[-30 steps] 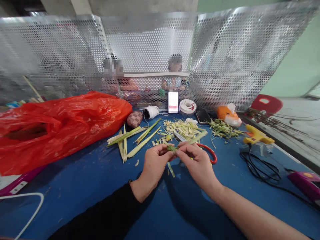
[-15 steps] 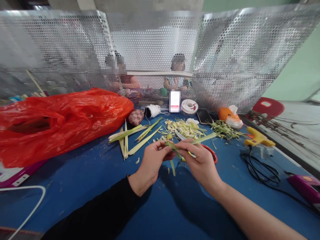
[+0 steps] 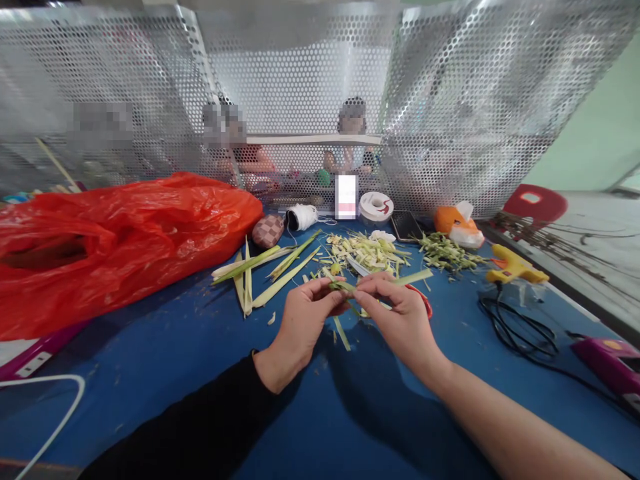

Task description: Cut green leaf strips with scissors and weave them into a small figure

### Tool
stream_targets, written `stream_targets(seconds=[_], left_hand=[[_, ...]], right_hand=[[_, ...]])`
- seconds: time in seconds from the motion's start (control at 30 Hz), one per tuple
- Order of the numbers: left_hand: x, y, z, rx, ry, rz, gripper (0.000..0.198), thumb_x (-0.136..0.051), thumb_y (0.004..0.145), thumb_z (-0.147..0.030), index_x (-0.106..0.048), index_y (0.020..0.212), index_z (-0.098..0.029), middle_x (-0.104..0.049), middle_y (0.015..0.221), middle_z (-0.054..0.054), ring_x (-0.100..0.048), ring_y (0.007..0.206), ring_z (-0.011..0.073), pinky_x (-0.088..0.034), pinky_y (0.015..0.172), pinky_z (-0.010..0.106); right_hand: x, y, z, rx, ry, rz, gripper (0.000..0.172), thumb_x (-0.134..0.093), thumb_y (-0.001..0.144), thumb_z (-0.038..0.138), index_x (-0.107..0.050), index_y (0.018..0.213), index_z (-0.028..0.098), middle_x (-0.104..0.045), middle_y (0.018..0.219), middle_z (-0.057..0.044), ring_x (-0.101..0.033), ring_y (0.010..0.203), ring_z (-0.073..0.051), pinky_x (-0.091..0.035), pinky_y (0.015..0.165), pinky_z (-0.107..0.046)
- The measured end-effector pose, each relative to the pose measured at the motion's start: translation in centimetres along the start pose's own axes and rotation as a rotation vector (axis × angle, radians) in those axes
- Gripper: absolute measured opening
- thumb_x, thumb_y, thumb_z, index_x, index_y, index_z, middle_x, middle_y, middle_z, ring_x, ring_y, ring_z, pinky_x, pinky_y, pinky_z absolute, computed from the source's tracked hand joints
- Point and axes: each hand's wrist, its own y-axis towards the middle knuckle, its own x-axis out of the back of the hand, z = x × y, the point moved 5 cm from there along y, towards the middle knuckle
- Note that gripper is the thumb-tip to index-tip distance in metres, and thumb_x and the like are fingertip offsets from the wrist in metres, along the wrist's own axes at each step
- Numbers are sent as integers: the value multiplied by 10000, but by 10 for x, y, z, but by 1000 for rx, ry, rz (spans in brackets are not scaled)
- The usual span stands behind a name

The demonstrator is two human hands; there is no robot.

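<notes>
My left hand (image 3: 303, 321) and my right hand (image 3: 400, 319) meet above the blue table (image 3: 200, 360), both pinching one green leaf strip (image 3: 411, 277) between fingertips. The strip's free end sticks out to the right past my right hand. Red-handled scissors (image 3: 424, 300) lie on the table just behind my right hand, mostly hidden by it. A short leaf scrap (image 3: 342, 334) lies under my hands. Several long leaf strips (image 3: 265, 270) lie to the left of my hands.
A big red plastic bag (image 3: 110, 240) fills the left side. Piles of leaf cuttings (image 3: 367, 250), a thread spool (image 3: 303, 218), a tape roll (image 3: 376, 206), a phone (image 3: 405, 227) and a yellow glue gun (image 3: 513, 269) with black cord (image 3: 520, 333) lie behind and right. People sit behind the perforated metal screen (image 3: 450, 120).
Both hands stayed pinched on the leaf strip; its free end shifted a little to the right and my fingers moved along it. The view tilted slightly.
</notes>
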Motion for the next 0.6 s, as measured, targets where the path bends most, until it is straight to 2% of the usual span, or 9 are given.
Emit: stream_targets(seconds=[0.17, 0.37, 0.6], left_hand=[[-6, -2, 0, -23, 55, 84, 237, -775, 651, -177, -761, 887, -158, -744, 814, 15, -654, 744, 132, -535, 760, 256], [-10, -5, -2, -103, 204, 162, 139, -710, 699, -163, -772, 822, -145, -752, 924, 51, -669, 786, 173, -541, 787, 299], [-8, 0, 3, -70, 198, 172, 174, -698, 734, -197, -761, 889, -149, -753, 822, 42, -680, 722, 170, -549, 786, 324]], right_hand=[[2, -1, -1, -58, -87, -9, 172, -586, 758, 174, -588, 587, 195, -598, 817, -44, -598, 912, -228, -444, 801, -360], [2, -1, 0, -42, -176, -5, 168, -555, 763, 155, -587, 603, 197, -603, 860, -53, -598, 904, -223, -451, 820, -365], [0, 0, 0, -28, -221, 67, 171, -556, 820, 183, -585, 653, 203, -626, 826, -37, -611, 842, -204, -478, 788, -337]])
